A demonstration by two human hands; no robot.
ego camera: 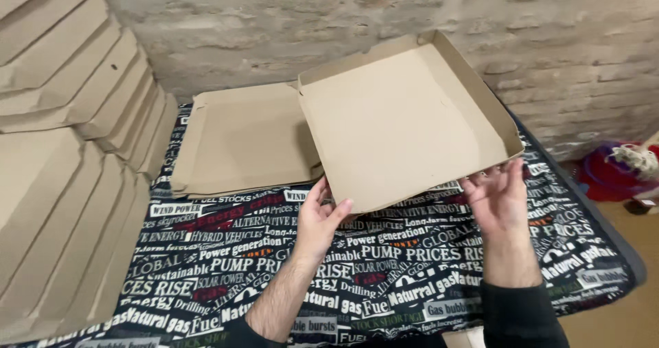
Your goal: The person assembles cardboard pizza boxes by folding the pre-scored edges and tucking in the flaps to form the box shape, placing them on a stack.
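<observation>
A brown cardboard box tray (401,118) with folded-up side walls is held tilted above the table, its open inside facing me. My left hand (319,221) grips its near-left corner, thumb on the inside face. My right hand (500,198) supports the near-right corner from below, fingers spread under the edge. A stack of flat unfolded cardboard blanks (244,138) lies on the table just left of and behind the box.
The table wears a dark cloth printed with words (384,279). Folded cardboard boxes lean in rows at the left (75,149). A rough brick wall (549,39) stands behind. A red and purple object (611,173) lies on the floor at right.
</observation>
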